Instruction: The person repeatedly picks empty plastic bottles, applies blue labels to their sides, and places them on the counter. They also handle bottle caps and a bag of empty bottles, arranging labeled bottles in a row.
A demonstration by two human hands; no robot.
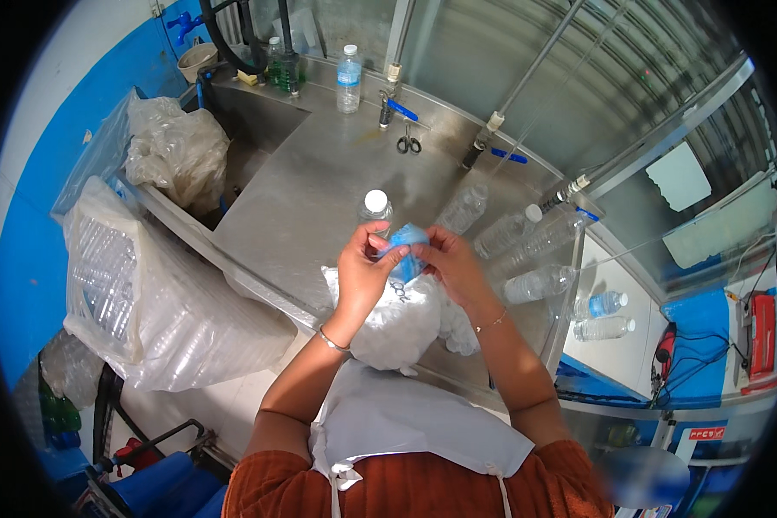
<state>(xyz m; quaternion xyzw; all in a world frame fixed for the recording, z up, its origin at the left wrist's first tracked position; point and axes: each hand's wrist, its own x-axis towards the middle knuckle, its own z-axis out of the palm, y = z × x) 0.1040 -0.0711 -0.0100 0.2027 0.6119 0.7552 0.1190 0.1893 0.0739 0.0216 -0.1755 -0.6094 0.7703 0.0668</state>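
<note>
Both hands meet over the steel counter around a thin blue plastic label (408, 244). My left hand (372, 259) pinches its left side between thumb and fingers. On its right side, my right hand (449, 262) closes on it in the same way. Just behind my left hand stands a clear bottle with a white cap (375, 205), its lower part hidden by the fingers. Below the hands, against my apron, lies a full white plastic bag (395, 332) with dark marks on it. A clear crumpled plastic bag (458, 326) sits beside it, partly behind my right forearm.
Several clear bottles (508, 231) lie or lean at the counter's right side. Scissors (408, 141) and an upright blue-labelled bottle (348, 79) are at the back, near blue-handled taps (401, 110). At left are a sink (259, 116) and a large bag of bottles (160, 289).
</note>
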